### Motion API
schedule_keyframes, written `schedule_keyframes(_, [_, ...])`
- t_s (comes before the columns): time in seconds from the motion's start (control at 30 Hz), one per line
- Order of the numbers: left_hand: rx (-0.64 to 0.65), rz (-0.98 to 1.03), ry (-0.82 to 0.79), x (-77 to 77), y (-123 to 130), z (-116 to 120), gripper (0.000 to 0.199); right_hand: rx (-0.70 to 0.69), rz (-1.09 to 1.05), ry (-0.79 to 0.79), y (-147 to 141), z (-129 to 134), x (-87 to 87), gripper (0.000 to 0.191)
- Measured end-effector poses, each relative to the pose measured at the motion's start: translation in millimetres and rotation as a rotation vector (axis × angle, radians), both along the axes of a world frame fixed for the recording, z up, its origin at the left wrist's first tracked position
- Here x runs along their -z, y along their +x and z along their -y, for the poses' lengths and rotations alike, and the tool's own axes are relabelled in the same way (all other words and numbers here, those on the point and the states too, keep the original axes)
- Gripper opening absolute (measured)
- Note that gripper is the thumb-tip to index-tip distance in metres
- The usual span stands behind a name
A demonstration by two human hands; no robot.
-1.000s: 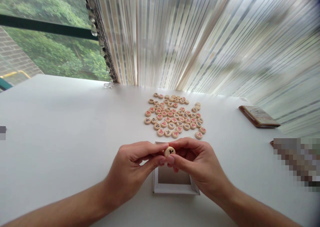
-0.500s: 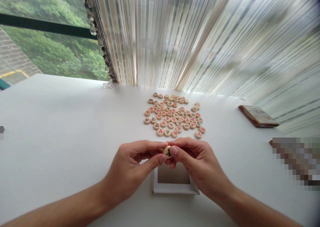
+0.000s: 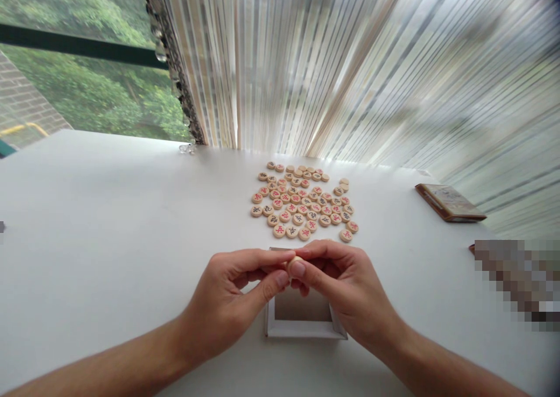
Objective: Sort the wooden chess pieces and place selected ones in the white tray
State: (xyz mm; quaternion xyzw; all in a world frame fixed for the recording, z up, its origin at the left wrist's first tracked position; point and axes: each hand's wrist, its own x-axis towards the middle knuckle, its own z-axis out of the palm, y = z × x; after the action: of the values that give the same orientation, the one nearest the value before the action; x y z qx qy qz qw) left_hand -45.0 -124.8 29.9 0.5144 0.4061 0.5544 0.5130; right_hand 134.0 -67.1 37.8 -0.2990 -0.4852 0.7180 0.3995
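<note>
A round wooden Chinese chess piece [image 3: 291,262] is pinched between my two hands, above an open shallow box. My left hand [image 3: 231,292] has its index finger and thumb closed at the piece's left edge. From the other side, my right hand [image 3: 350,286] grips it, the thumb lying over its face and covering most of it. The white-rimmed box [image 3: 301,330] with a brown inside sits on the table below, its far part hidden by my fingers. Beyond it spread several more Chinese chess pieces [image 3: 298,219] with red or black characters, a few showing plain faces.
The white table [image 3: 131,222] runs back to a striped string curtain [image 3: 280,64] and a window. On the right lies a brown-edged, book-like case [image 3: 452,203], with a pixelated object [image 3: 516,280] nearer me. Small clear beads [image 3: 187,148] rest by the curtain's left end.
The held piece has turned and my right thumb has slid across it, so its black character no longer shows. Both hands stay in about the same place.
</note>
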Motion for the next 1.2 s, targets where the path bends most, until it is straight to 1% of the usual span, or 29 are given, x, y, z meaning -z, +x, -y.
schedule_keyframes(0.07, [0.021,0.036,-0.018,1.2,0.2,-0.1,0.024,-0.009,0.013,0.027,1.1,0.1,-0.1,0.016])
schedule_keyframes(0.13, [0.005,0.057,-0.027,2.4,0.1,-0.6,0.024,-0.022,0.014,0.041,1.7,0.7,-0.6,0.016])
schedule_keyframes(0.27, [-0.052,0.081,-0.065,2.7,-1.0,-1.6,0.023,-0.046,-0.027,0.028,1.1,1.5,-2.0,0.026])
schedule_keyframes(0.43, [-0.062,0.143,-0.123,0.4,-1.0,-1.9,0.022,-0.08,-0.087,0.0,-1.1,1.4,-1.6,0.032])
schedule_keyframes(0.5, [-0.065,0.138,-0.112,-0.4,-0.4,-2.0,0.022,-0.071,-0.084,-0.014,-1.8,1.8,-0.5,0.033])
schedule_keyframes(0.63, [-0.077,0.051,-0.056,-1.7,0.2,-1.6,0.023,-0.019,-0.053,-0.037,-2.7,2.6,0.3,0.034])
schedule_keyframes(0.77, [-0.061,-0.01,-0.029,-1.4,-0.7,0.2,0.024,0.005,-0.033,-0.041,-2.2,2.3,-1.7,0.032])
schedule_keyframes(0.93, [-0.027,0.007,-0.071,1.7,-1.3,0.4,0.025,-0.003,-0.02,-0.058,-0.3,1.7,-2.9,0.028])
schedule_keyframes(1.1, [-0.06,0.037,-0.084,2.8,-1.9,-0.7,0.022,-0.027,-0.024,-0.072,0.2,4.1,-6.0,0.031])
schedule_keyframes(1.2, [-0.048,0.068,-0.111,2.0,-2.4,-1.3,0.021,-0.038,-0.017,-0.074,0.6,4.7,-7.2,0.033])
